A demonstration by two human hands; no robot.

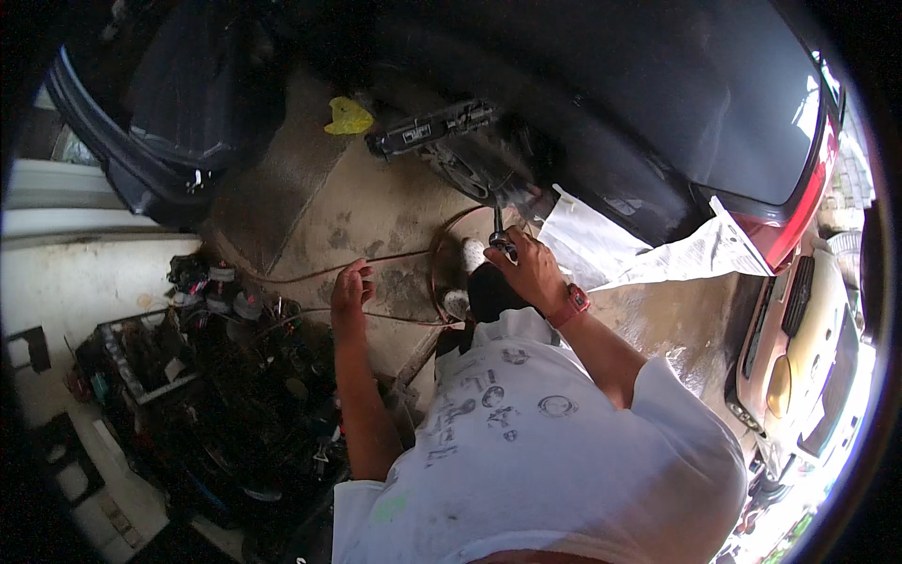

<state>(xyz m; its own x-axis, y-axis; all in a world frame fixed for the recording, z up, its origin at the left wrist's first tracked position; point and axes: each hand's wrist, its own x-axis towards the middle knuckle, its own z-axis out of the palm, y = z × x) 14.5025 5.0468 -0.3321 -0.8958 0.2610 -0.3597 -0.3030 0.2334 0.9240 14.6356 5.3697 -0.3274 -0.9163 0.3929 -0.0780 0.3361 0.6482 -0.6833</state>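
Observation:
My right hand (534, 270), with a red watch on its wrist, is closed around a ratchet (498, 222). The shiny, dark tool points away from me, toward a dark mechanical part (460, 169) at the underside of the car. What the far end of the ratchet touches is hard to make out. Held up to the left, away from the car, my left hand (351, 289) has loosely bent fingers and nothing visible in it. Just beyond my right hand hangs a white sheet (601, 242) along the lower edge of the dark car body (658, 103).
A hose (395, 256) loops over the concrete floor near my feet. Piled parts and tools (254, 385) crowd the left side. A yellow piece (349, 116) lies beyond the hose. An opened car door (141, 160) stands far left; another vehicle (794, 348) is at right.

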